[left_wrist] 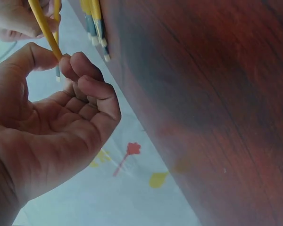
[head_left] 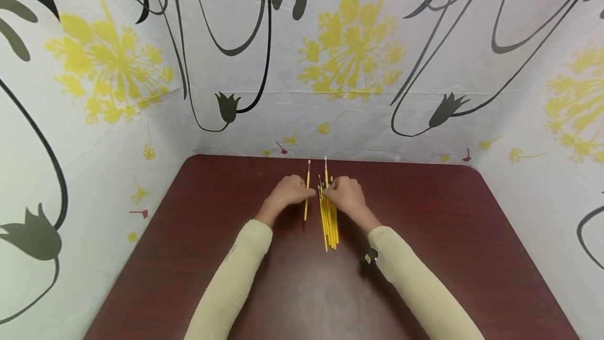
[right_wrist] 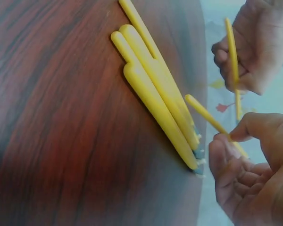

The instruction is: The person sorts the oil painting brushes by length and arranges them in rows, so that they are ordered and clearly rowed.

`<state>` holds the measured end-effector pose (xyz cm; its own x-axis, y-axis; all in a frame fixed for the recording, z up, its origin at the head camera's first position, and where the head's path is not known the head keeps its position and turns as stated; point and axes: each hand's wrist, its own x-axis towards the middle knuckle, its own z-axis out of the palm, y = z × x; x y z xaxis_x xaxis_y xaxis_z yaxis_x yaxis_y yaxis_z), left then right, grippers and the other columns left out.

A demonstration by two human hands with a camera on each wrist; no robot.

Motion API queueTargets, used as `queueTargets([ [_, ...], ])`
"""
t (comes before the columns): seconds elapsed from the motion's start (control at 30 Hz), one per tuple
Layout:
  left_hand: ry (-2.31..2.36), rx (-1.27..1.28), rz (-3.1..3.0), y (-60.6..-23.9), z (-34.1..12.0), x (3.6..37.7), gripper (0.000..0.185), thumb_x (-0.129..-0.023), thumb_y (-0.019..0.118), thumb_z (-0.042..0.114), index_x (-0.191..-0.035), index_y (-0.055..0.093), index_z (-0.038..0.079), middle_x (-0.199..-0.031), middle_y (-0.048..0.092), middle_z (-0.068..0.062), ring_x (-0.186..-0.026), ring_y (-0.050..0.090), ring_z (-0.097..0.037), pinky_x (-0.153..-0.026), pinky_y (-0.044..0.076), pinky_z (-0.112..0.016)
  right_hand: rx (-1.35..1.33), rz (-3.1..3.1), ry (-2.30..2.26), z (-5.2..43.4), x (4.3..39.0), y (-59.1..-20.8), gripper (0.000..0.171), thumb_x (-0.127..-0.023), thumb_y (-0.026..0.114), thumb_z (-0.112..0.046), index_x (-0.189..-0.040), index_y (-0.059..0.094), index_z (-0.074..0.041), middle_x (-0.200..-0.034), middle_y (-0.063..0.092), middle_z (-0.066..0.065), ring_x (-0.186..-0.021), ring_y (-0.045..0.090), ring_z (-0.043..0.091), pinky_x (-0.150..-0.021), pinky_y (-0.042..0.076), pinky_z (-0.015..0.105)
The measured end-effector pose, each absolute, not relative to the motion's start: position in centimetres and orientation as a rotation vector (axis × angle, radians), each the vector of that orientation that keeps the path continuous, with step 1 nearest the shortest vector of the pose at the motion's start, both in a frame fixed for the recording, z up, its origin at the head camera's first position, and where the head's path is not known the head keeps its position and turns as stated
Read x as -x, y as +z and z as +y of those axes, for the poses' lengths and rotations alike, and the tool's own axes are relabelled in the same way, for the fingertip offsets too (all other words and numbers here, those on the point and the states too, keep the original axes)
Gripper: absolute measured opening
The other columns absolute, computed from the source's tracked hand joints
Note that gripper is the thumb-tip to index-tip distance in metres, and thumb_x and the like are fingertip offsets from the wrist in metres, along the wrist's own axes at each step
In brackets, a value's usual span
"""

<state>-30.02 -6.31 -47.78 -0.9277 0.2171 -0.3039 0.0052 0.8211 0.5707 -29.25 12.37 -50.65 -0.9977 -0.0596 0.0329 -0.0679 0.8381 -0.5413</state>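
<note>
A bundle of thin yellow paintbrushes [head_left: 329, 222] lies on the dark wooden table [head_left: 424, 235], pointing away from me. My left hand [head_left: 297, 193] pinches a single yellow brush [head_left: 307, 195] between thumb and forefinger, just left of the bundle. In the left wrist view that hand [left_wrist: 61, 59] grips the handle of the single brush [left_wrist: 45, 28]. My right hand [head_left: 337, 190] pinches another brush at the far end of the bundle. The right wrist view shows the right hand [right_wrist: 233, 139] lifting that brush [right_wrist: 207, 117] at an angle off the bundle [right_wrist: 155, 94]. Its tip is hidden by the fingers.
White sheets printed with yellow flowers and black stems [head_left: 349, 51] wall the table on the left, back and right. A small black device [head_left: 369, 257] sits at my right wrist. Bare tabletop spreads left, right and towards me.
</note>
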Motion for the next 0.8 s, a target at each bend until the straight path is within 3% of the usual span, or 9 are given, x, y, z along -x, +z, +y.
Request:
queueTargets([
  [0.17, 0.915, -0.158, 2.63, -47.8, -7.1, 31.1, 0.049, -0.086, 0.062, 0.041, -0.048, 0.047, 0.015, -0.049, 0.051, -0.002, -0.044, 0.042, -0.015, -0.047, 0.037, -0.028, -0.14, -2.93, 1.039, 11.4, 29.9, -51.2, 0.037, -0.085, 0.065, -0.032, -0.055, 0.048, -0.018, -0.048, 0.041, -0.006, -0.041, 0.035, 0.01, -0.042, 0.031, 0.026],
  [0.27, 0.926, -0.176, 2.628, -48.0, -7.5, 31.6, 0.048, -0.088, 0.061, 0.041, -0.049, 0.048, 0.015, -0.063, 0.064, -0.014, -0.046, 0.043, -0.014, -0.049, 0.037, -0.027, -0.117, -2.924, 1.124, 10.9, 30.2, -51.2, 0.036, -0.085, 0.065, -0.032, -0.055, 0.052, -0.016, -0.048, 0.045, -0.005, -0.041, 0.039, 0.011, -0.042, 0.032, 0.026],
  [0.4, 0.922, -0.212, 2.613, -48.8, -7.8, 32.5, 0.047, -0.091, 0.059, 0.04, -0.052, 0.047, 0.016, -0.059, 0.061, -0.011, -0.045, 0.042, -0.014, -0.048, 0.037, -0.028, -0.099, -2.941, 1.162, 10.3, 30.5, -51.2, 0.034, -0.085, 0.064, -0.033, -0.058, 0.062, -0.013, -0.052, 0.06, -0.001, -0.041, 0.046, 0.014, -0.041, 0.034, 0.026],
  [0.47, 0.908, -0.22, 2.612, -49.3, -8.0, 33.0, 0.047, -0.091, 0.059, 0.039, -0.052, 0.047, 0.016, -0.052, 0.053, -0.004, -0.045, 0.043, -0.014, -0.048, 0.038, -0.028, -0.092, -2.941, 1.151, 9.9, 30.6, -51.3, 0.033, -0.086, 0.063, -0.033, -0.061, 0.066, -0.011, -0.057, 0.065, 0.001, -0.043, 0.049, 0.015, -0.042, 0.035, 0.026],
  [0.67, 0.833, -0.178, 2.652, -49.7, -8.6, 34.1, 0.048, -0.09, 0.06, 0.04, -0.05, 0.049, 0.016, -0.055, 0.056, -0.006, -0.046, 0.048, -0.016, -0.047, 0.039, -0.028, -0.058, -2.968, 1.138, 7.9, 30.8, -51.1, 0.036, -0.087, 0.064, -0.034, -0.064, 0.07, -0.007, -0.059, 0.068, 0.005, -0.045, 0.053, 0.017, -0.043, 0.036, 0.027],
  [0.8, 0.725, -0.159, 2.694, -49.4, -9.1, 34.7, 0.049, -0.092, 0.058, 0.04, -0.051, 0.048, 0.015, -0.049, 0.045, 0.0, -0.044, 0.043, -0.016, -0.046, 0.037, -0.028, -0.055, -3.003, 1.123, 6.5, 31.5, -50.9, 0.039, -0.087, 0.064, -0.037, -0.06, 0.067, -0.009, -0.056, 0.066, 0.003, -0.045, 0.055, 0.016, -0.044, 0.039, 0.027],
])
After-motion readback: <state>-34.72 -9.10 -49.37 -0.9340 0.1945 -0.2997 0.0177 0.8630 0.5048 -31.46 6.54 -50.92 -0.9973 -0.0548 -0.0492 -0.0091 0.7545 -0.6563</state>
